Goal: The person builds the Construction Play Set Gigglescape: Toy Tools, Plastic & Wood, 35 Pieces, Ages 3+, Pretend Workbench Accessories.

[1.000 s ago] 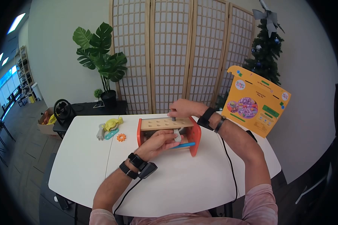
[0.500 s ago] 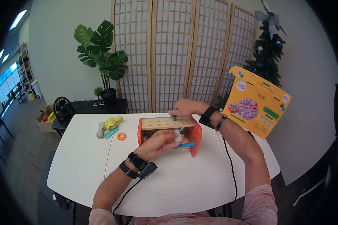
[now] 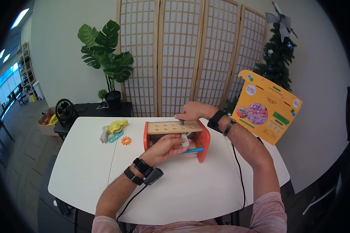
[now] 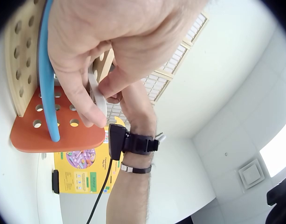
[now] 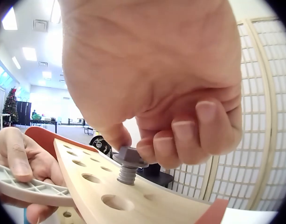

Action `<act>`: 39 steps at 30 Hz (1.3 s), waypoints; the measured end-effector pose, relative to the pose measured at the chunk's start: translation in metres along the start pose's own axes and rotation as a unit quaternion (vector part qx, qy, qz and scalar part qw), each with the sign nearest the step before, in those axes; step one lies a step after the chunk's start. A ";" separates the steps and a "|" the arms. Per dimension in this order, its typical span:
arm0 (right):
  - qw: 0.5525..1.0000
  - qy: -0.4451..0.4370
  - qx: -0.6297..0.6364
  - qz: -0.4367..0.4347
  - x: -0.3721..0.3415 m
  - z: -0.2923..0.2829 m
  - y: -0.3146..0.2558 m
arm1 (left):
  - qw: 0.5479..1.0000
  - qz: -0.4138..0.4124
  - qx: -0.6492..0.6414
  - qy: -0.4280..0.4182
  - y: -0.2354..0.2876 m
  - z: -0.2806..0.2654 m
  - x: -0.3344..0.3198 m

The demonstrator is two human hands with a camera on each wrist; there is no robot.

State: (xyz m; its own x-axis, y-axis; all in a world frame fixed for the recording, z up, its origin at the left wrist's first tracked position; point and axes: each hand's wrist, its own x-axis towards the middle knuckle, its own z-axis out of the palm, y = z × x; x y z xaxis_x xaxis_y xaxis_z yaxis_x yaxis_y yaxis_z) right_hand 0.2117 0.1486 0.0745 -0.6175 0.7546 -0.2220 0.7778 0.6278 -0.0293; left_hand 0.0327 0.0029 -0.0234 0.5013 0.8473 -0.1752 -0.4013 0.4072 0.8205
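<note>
A toy bench with red-orange sides [image 3: 203, 141] and a perforated wooden top [image 3: 171, 126] stands on the white table. In the right wrist view a grey bolt [image 5: 128, 164] stands upright in a hole of that top, its threads partly showing. My right hand [image 3: 194, 111] pinches the bolt's head between thumb and curled fingers. Below the top, my left hand [image 3: 165, 148] holds a light grey tool [image 3: 185, 140] between thumb and fingers, its far end at the underside of the top. A blue rod [image 3: 193, 150] runs along the bench's lower front.
Left of the bench lie a yellow toy [image 3: 117, 126], a grey piece [image 3: 104, 134], a teal piece [image 3: 115, 136] and an orange gear [image 3: 126, 141]. A yellow box [image 3: 266, 108] stands at the right. A black cable [image 3: 240, 176] crosses the table's right side.
The right hand stays at the bolt, its fingers shifted slightly. The left hand and grey tool hold nearly the same place. The whole head view has drifted a little.
</note>
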 end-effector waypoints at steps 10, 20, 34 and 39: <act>0.995 0.030 0.062 -0.075 0.009 0.015 0.012 | 1.000 0.000 -0.004 -0.009 -0.001 -0.001 0.000; 0.990 0.086 0.064 -0.090 0.012 0.021 0.016 | 1.000 -0.001 -0.004 -0.020 -0.001 -0.004 0.002; 0.997 0.028 0.039 -0.065 0.003 0.007 0.007 | 1.000 0.000 0.002 -0.016 0.000 -0.002 0.000; 0.992 0.073 0.062 -0.083 0.006 0.013 0.013 | 1.000 -0.003 0.006 -0.016 -0.001 -0.003 0.002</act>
State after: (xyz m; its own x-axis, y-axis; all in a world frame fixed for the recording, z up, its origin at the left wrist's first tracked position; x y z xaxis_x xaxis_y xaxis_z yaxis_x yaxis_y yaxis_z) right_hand 0.2197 0.1586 0.0602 -0.7420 0.6676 -0.0608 0.6664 0.7247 -0.1752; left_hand 0.0315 0.0049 -0.0261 0.5286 0.8330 -0.1635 -0.3884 0.4087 0.8259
